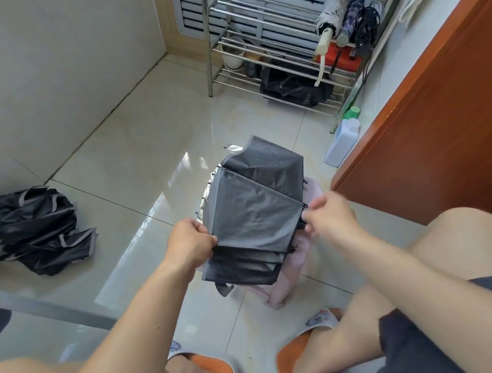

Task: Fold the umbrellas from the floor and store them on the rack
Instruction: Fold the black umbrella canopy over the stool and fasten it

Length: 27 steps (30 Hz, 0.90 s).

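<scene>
A grey umbrella (257, 207) with its canopy gathered into flat pleats lies over a pink stool (287, 285) in front of my knees. My left hand (191, 241) pinches the left edge of the pleats. My right hand (327, 214) pinches the rib tips at the right edge. A second, black umbrella (32, 229) lies crumpled on the floor at the left by the wall. The steel rack (276, 8) stands at the back, with three folded umbrellas (347, 18) lying side by side on one of its shelves.
A white bottle with a green cap (344, 141) stands beside an orange-brown wooden door (449, 113) at the right. A dark bag (294, 88) and an orange box (337, 58) sit low on the rack. A glass tabletop edge (34, 307) crosses the lower left.
</scene>
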Each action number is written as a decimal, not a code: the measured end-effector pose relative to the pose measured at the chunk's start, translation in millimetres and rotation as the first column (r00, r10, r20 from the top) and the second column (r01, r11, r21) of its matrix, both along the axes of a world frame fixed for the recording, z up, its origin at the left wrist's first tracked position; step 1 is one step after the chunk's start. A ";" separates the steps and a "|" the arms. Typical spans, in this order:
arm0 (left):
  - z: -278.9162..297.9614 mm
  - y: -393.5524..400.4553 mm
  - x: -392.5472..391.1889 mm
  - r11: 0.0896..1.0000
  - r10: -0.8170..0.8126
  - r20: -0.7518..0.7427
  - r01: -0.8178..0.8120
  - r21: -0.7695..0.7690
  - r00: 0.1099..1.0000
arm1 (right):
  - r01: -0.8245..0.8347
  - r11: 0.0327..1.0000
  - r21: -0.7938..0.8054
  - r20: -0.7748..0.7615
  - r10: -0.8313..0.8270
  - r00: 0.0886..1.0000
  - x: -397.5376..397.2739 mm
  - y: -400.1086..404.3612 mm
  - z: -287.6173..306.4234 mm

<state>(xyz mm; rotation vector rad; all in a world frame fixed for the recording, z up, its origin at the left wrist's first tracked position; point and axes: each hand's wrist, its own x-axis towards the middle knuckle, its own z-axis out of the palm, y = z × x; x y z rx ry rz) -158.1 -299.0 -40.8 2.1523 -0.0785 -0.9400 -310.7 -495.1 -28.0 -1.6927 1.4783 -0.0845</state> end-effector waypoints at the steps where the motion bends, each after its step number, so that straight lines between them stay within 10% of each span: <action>1: -2.9 -0.5 -0.5 1.000 -0.012 0.026 0.012 0.006 1.000 | -0.015 0.994 -0.106 0.012 0.017 1.000 10.4 -23.2 4.3; 10: -9.1 4.2 5.0 0.989 -0.141 0.127 0.133 0.071 0.982 | -0.248 0.959 0.134 0.174 0.223 0.959 90.4 -122.2 -27.9; 17: 7.4 -8.3 11.0 0.977 -0.192 0.276 0.157 0.144 0.942 | -0.237 0.895 -0.377 0.375 0.381 0.845 52.3 -71.9 18.8; 19: 25.7 -16.5 9.7 0.999 0.008 0.227 0.004 -0.052 0.974 | -0.289 0.796 -0.532 0.329 0.509 0.796 27.9 -40.2 20.2; 23: 56.9 -28.9 4.2 0.912 0.135 -0.373 -0.262 -0.316 0.918 | -0.475 0.406 -0.780 0.058 0.804 0.592 -5.4 6.4 -22.1; 27: 37.4 -34.7 -7.9 0.961 0.099 -0.158 -0.135 -0.241 0.982 | -0.638 0.247 -0.729 -0.112 0.877 0.467 -19.0 29.7 -53.3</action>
